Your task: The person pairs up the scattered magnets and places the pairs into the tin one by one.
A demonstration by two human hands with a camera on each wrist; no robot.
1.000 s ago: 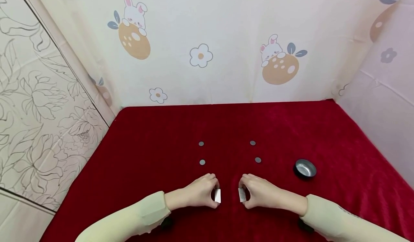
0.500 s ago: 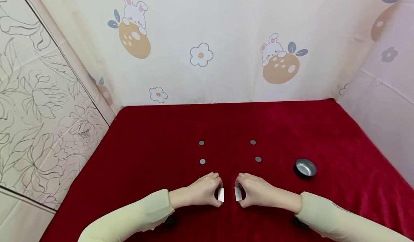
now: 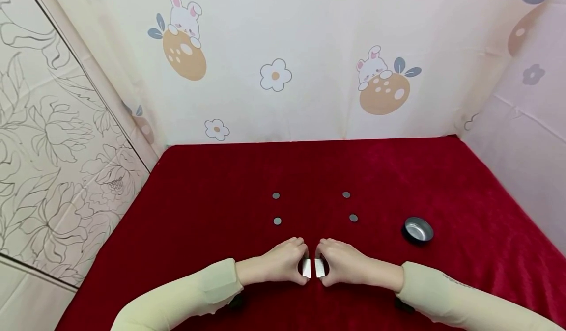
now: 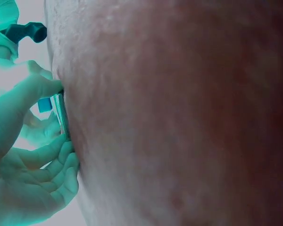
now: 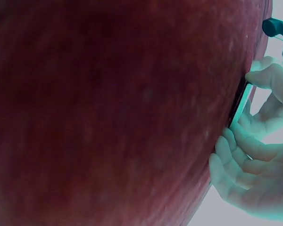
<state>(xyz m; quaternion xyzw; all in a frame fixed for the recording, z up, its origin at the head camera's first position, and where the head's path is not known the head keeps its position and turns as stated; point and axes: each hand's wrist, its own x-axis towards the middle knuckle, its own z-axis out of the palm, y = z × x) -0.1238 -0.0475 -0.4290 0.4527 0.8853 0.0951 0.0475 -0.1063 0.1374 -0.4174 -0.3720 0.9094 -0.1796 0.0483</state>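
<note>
In the head view my left hand [image 3: 285,261] pinches a small, flat-faced silvery-white piece [image 3: 307,268] between thumb and fingers. Facing it, my right hand [image 3: 342,262] pinches a similar silvery piece [image 3: 320,268] the same way. Only a narrow strip of red cloth shows between the two pieces, near the front middle of the table. From the left wrist, the left hand's piece [image 4: 61,115] looks thin, held at its ends by thumb and fingertips. The right wrist view shows the right hand's piece [image 5: 241,104] as a slim pale edge close to the cloth.
Beyond the hands lie several grey coin-like discs, two on the left, such as the near disc [image 3: 277,221], and two on the right, such as another near disc [image 3: 353,218]. A small dark metal bowl [image 3: 417,229] stands at right. Red cloth [image 3: 212,188] covers the table.
Both hands have moved inward toward each other, bringing the two silvery pieces from well apart to nearly together. The discs and the bowl have stayed in place.
</note>
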